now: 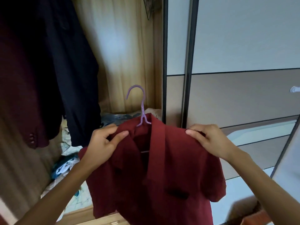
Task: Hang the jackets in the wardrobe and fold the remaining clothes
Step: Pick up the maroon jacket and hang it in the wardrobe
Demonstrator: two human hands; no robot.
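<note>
- Wood-panelled wardrobe point(126, 54) stands open at 12 o'clock; its rail lies above the frame, so what the hung garments hang from is hidden.
- At 9 o'clock a dark maroon jacket point(24, 98) hangs, cut off by the left edge, with cuff buttons showing low on it.
- Just beside it, toward 10 o'clock, hangs a black jacket point(76, 70) with its top out of frame.
- At 8 o'clock a heap of crumpled clothes point(65, 163) lies on the wardrobe floor, partly behind the left forearm; single pieces are hard to tell apart.
- Left hand point(103, 143) pinches one shoulder of the red jacket between thumb and curled fingers.
- At centre a purple hanger point(140, 108) stands with its hook free in the air; its arms are buried in the cloth.
- Red jacket point(170, 176) hangs on that hanger at 6 o'clock, before the wardrobe opening; its hem is cut off below.
- Right hand point(209, 140) is clamped on the other shoulder, fingertips hidden behind the fabric.
- From 1 to 3 o'clock a sliding door point(243, 46) fills the view, and a white knob point(294, 89) is half cut off at the edge.
- At 5 o'clock sits a blurred brown-orange shape point(248, 210) that cannot be made out.
</note>
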